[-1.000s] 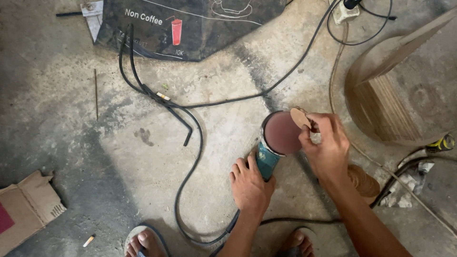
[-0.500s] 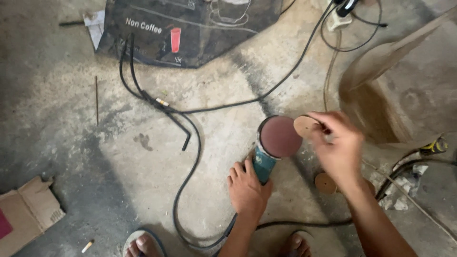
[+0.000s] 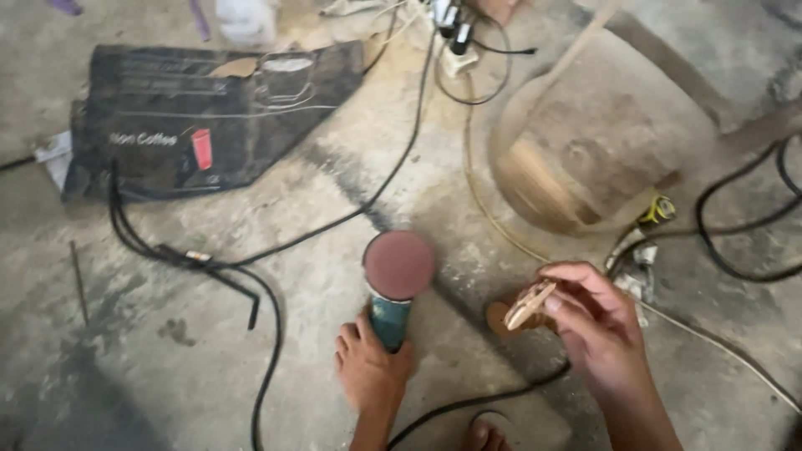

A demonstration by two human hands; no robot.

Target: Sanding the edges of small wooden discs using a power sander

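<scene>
Right hand [image 3: 597, 330] pulled away from the grinder [image 3: 393, 288] and now pinches tan discs [image 3: 529, 304] edge-up over the floor. Left hand [image 3: 372, 367] wraps the teal body; grinder's long axis runs away from the person, reddish pad facing up.

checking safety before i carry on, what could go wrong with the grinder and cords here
The left hand grips the grinder just under its bare sanding disc; fingers could get abraded if it spins. A black cord loops across the floor by the foot, a likely trip or snag. The right hand pinches a small disc loosely; it may drop.
</scene>
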